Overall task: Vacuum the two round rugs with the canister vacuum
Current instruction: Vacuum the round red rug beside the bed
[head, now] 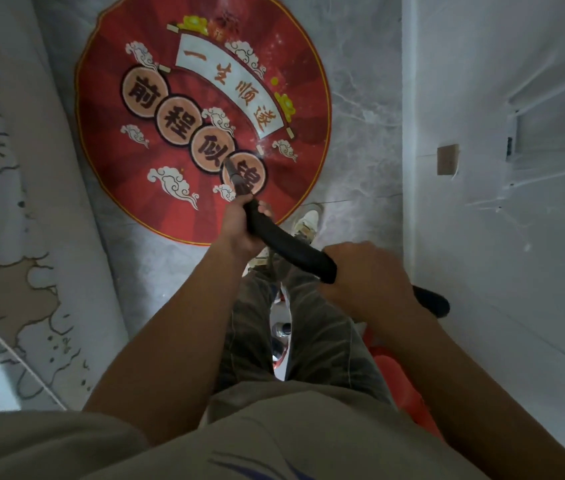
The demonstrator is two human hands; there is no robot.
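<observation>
A round red rug (118, 109) with cloud patterns and Chinese characters lies on the grey marble floor ahead of me. The black vacuum wand (288, 245) runs from my hands down to the rug, its tip touching the lower right part of the rug near a round character disc. My left hand (239, 226) grips the wand near its front. My right hand (367, 275) grips the wand's rear handle. A red body, probably the canister (398, 386), shows behind my right leg. Only one rug is in view.
A white wall (502, 168) stands close on the right with a small brown patch (447, 160). A pale patterned surface, maybe a sofa or mattress (7, 209), lines the left. My shoe (307, 221) stands at the rug's lower right edge.
</observation>
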